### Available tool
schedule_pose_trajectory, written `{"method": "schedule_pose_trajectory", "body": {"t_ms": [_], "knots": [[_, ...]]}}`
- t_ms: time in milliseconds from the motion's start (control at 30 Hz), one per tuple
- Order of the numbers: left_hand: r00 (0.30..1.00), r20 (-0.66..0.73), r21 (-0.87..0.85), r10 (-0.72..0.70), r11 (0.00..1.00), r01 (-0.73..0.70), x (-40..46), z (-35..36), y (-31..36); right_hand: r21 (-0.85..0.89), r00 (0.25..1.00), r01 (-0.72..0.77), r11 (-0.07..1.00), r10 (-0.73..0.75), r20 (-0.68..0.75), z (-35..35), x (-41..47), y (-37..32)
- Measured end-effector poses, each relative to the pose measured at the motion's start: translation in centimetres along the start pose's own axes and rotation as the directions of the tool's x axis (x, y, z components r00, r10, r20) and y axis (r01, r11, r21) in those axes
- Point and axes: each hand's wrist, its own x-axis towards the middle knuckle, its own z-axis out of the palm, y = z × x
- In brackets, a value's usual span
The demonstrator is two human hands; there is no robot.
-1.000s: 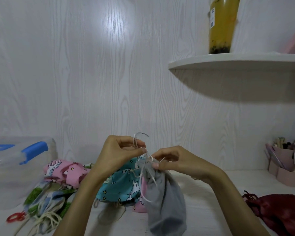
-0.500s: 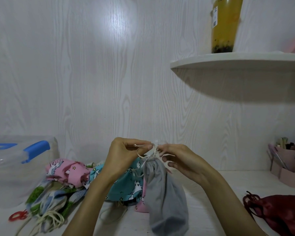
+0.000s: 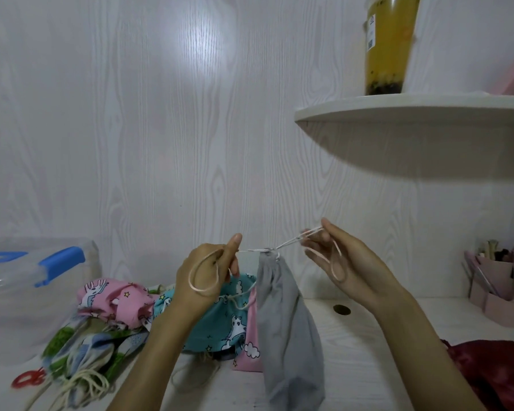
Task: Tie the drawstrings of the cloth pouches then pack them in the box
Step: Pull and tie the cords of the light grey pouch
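Grey cloth pouch (image 3: 282, 321) hangs from pale drawstring (image 3: 258, 250); left hand (image 3: 208, 277) and right hand (image 3: 339, 262) pinch its loops, now pulled apart. Yellow drink cup (image 3: 390, 43) label unreadable.

No readable text anywhere. Only a white sticker label (image 3: 371, 32) on the yellow drink cup (image 3: 388, 46) up on the shelf (image 3: 413, 109), carrying a small blue mark near its top and a dark square code lower down, both too small and blurred to make out. Printed cartoon figures on the pouches, but no letters or numbers.
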Motion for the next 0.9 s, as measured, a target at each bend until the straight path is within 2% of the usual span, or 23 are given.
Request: {"method": "schedule_pose_trajectory", "body": {"t_ms": [67, 133, 200, 300, 333, 433, 533, 600, 700, 767, 833, 900], "knots": [[0.990, 0.096, -0.215, -0.103, 0.969, 0.122, -0.1, 0.6, 0.4, 0.328, 0.999, -0.034, 0.944, 0.024, 0.035, 0.2, 0.0, 0.3], [0.944, 0.195, -0.380, -0.266, 0.867, 0.323, -0.1, 0.4, 0.8, 0.438, 1.000, -0.024, 0.899, 0.028, -0.003, 0.0, 0.3, 0.7], [0.890, 0.290, -0.527, -0.352, 0.717, 0.455, 0.0, -0.2, 0.7, 0.432, 0.995, -0.037, 0.901, 0.073, -0.067, -0.2, 0.5, 1.0], [0.812, 0.400, -0.726, -0.426, 0.393, 0.564, 0.1, -0.5, 0.5, 0.329, 0.983, -0.113, 0.938, 0.155, -0.103, 0.0, 0.7, 1.9], [0.800, 0.406, -0.742, -0.442, 0.351, 0.571, -0.1, -0.3, 0.4, 0.261, 0.980, -0.139, 0.955, 0.171, -0.104, 0.2, 0.8, 2.2], [0.766, 0.457, -0.699, -0.453, 0.349, 0.624, -0.5, 0.5, -0.3, 0.113, 0.971, -0.214, 0.970, 0.224, -0.080, 1.4, 1.0, 2.9], [0.674, 0.592, -0.557, -0.443, 0.379, 0.739, -0.7, 0.8, -0.1, 0.090, 0.971, -0.226, 0.970, 0.232, -0.064, 2.1, 1.0, 3.3], [0.636, 0.642, -0.472, -0.428, 0.433, 0.768, -0.7, 0.5, 0.4, 0.096, 0.973, -0.217, 0.971, 0.223, -0.063, 2.4, 1.0, 3.3], [0.596, 0.734, -0.455, -0.324, 0.417, 0.787, -0.6, -0.5, 0.7, 0.178, 0.973, -0.201, 0.963, 0.217, -0.075, 2.3, 0.9, 2.9], [0.614, 0.724, -0.389, -0.315, 0.548, 0.741, -0.7, -1.2, 0.6, 0.199, 0.971, -0.202, 0.959, 0.222, -0.085, 2.2, 0.9, 2.9], [0.646, 0.700, -0.250, -0.304, 0.743, 0.621, -1.0, -1.5, 0.9, 0.183, 0.967, -0.219, 0.958, 0.239, -0.091, 2.1, 0.8, 3.0], [0.650, 0.698, -0.091, -0.299, 0.864, 0.495, -1.1, -1.8, 1.7, 0.162, 0.963, -0.236, 0.958, 0.253, -0.095, 2.1, 0.9, 3.3]]}}
